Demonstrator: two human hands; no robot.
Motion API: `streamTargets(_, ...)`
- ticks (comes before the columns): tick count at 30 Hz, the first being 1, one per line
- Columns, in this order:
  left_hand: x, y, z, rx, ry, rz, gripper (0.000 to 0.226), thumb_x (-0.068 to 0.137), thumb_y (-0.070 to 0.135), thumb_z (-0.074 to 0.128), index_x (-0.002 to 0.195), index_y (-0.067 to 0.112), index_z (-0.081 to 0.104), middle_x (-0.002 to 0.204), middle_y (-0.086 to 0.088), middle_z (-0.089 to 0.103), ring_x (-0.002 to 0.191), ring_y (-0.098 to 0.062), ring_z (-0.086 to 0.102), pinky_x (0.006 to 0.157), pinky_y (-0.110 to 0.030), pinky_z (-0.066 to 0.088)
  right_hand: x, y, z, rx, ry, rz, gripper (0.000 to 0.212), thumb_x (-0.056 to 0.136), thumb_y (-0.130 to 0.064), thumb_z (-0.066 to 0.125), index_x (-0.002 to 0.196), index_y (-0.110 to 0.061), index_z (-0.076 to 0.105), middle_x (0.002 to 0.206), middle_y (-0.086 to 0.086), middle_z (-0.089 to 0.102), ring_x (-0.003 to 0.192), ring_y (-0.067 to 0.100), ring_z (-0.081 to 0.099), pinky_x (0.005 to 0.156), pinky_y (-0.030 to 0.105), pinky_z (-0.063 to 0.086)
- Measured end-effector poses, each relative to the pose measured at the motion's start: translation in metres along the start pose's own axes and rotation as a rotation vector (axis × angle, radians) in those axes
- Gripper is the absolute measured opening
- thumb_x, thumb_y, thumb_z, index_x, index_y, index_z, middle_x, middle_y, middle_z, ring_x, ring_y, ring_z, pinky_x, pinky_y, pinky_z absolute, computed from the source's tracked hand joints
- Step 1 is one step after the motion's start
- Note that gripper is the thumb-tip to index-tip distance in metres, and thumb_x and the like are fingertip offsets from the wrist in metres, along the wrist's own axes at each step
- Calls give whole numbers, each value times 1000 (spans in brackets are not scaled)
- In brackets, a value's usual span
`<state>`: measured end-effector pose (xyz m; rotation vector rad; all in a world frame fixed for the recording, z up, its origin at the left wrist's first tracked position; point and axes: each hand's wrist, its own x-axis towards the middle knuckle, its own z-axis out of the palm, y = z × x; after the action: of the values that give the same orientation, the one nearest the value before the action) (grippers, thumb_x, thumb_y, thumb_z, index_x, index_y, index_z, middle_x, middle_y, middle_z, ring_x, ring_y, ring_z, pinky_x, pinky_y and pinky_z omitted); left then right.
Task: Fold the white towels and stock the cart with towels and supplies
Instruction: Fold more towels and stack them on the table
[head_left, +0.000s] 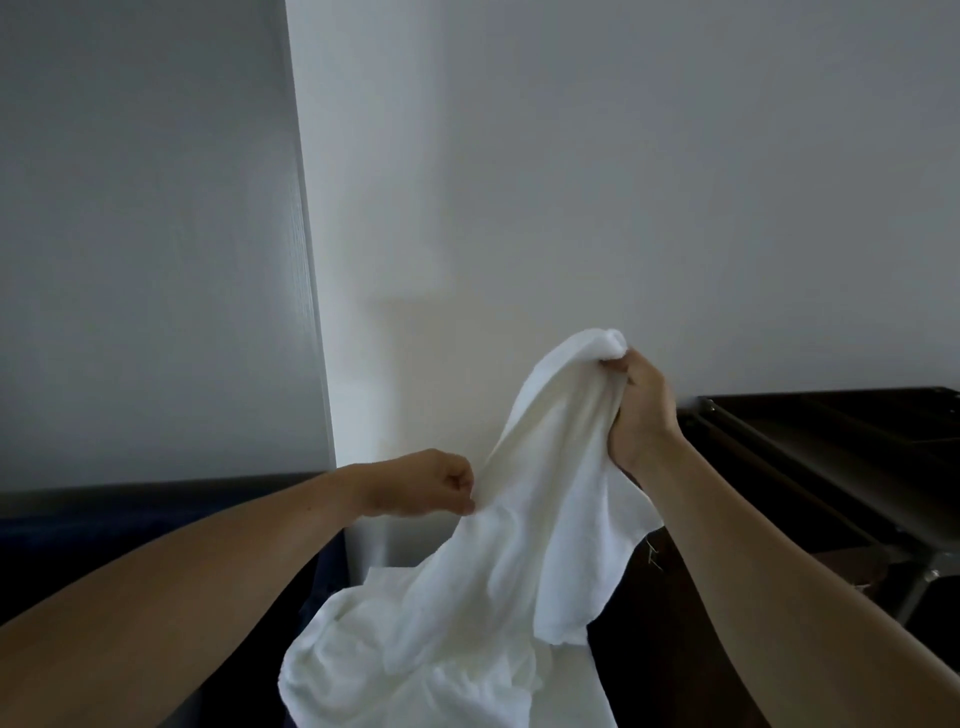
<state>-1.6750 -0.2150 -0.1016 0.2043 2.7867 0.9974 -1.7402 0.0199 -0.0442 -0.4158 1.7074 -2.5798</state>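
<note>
A white towel (524, 499) hangs in the air in front of the wall, bunched and unfolded. My right hand (641, 410) grips its top end, raised high. Lower and to the left, my left hand (423, 483) pinches the towel's left edge with curled fingers. The towel's lower part drapes down onto a heap of white cloth (395, 670) at the bottom centre. The dark cart (810, 457) stands at the right, its top shelf just behind my right wrist.
A white wall fills the background, with a grey panel (145, 234) on the left. A dark blue surface (78, 545) lies low at the left under my forearm. The cart's metal leg (919, 587) shows at the right edge.
</note>
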Motion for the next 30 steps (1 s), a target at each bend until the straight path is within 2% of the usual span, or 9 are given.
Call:
streamTargets(4, -8, 3, -15, -418, 213, -2, 11, 94, 7, 57, 86, 14, 59, 75, 1, 66, 74, -14, 61, 82, -36, 46, 9, 8, -7, -133, 183, 56, 15, 83, -21, 58, 77, -16, 70, 83, 8, 68, 80, 26, 63, 74, 35, 50)
streamTargets(8, -3, 35, -53, -496, 480, 138, 13, 99, 12, 48, 88, 15, 54, 97, -2, 69, 96, -18, 65, 86, -41, 51, 3, 43, 2, -533, 9, 153, 26, 83, 5, 50, 65, -8, 63, 68, 11, 62, 67, 26, 58, 70, 35, 48)
streamTargets(11, 2, 35, -53, -334, 368, 59, 8, 99, 16, 52, 92, 13, 55, 111, -5, 69, 104, -20, 66, 82, -37, 53, 1, 46, 16, -420, 48, 137, 36, 89, 6, 31, 64, -11, 50, 50, 2, 46, 42, 16, 41, 51, 28, 37)
streamTargets(16, -1, -23, 0, 41, -38, -229, 14, 89, 18, 58, 103, 14, 60, 116, -10, 65, 90, -17, 58, 73, -31, 51, -1, 66, 15, -882, -191, 36, 29, 89, -3, 47, 64, -14, 57, 62, 2, 59, 57, 19, 53, 57, 32, 45)
streamTargets(21, -16, -63, 17, 86, 35, -278, 11, 93, 24, 60, 104, 22, 56, 111, 6, 55, 98, -16, 55, 73, -24, 47, -23, 135, 9, -1349, -555, 186, 27, 88, -21, 61, 67, -24, 44, 77, -5, 50, 82, 18, 49, 70, 30, 40)
streamTargets(23, -24, -80, 21, 83, 78, -293, 10, 94, 24, 61, 101, 23, 54, 109, 5, 55, 99, -17, 56, 77, -28, 50, -37, 163, 15, -1444, -682, 263, 11, 88, -38, 66, 86, -31, 57, 95, -11, 53, 101, 19, 52, 86, 29, 41)
streamTargets(24, -27, -90, 25, 49, 87, -313, 11, 93, 22, 62, 101, 23, 55, 110, 3, 56, 100, -20, 59, 82, -34, 54, -44, 177, 19, -1481, -728, 299, 30, 88, -45, 66, 112, -27, 61, 115, -7, 57, 114, 21, 52, 95, 30, 41)
streamTargets(26, -34, -109, 35, 6, 88, -352, 18, 92, 18, 63, 108, 21, 57, 117, -1, 58, 106, -21, 60, 90, -35, 53, -55, 204, 32, -1488, -773, 341, 75, 87, -54, 65, 147, -15, 41, 148, 3, 45, 133, 25, 45, 105, 35, 39)
streamTargets(30, -48, -143, 53, -42, 112, -418, 39, 92, 18, 64, 129, 15, 55, 128, 2, 55, 113, -16, 55, 89, -25, 45, -66, 264, 56, -1528, -726, 363, 115, 81, -66, 67, 159, -14, 1, 166, 11, 5, 149, 32, 22, 116, 44, 30)
